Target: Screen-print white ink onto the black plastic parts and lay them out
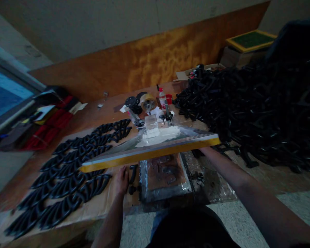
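Head view: in a dim room, a pale wall (93, 32) above a long wooden panel (170, 60). Below, a brown table (91, 112), with rows of black handles (67, 172) on cardboard (93, 209) at left, a big heap (222, 93) at right. Across the middle, tilted, a yellow-edged frame (150, 156) over a plastic-wrapped base (153, 187). Left hand (122, 181) on the cardboard, just beside 1 black handle (134, 174); open or closed, impossible to tell. Right forearm (229, 170) under the frame's right end; right hand hidden, grip impossible to tell. At right, speckled floor (299, 206).

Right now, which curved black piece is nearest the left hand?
The lone piece just right of the left hand, apart from the rows and the pile.
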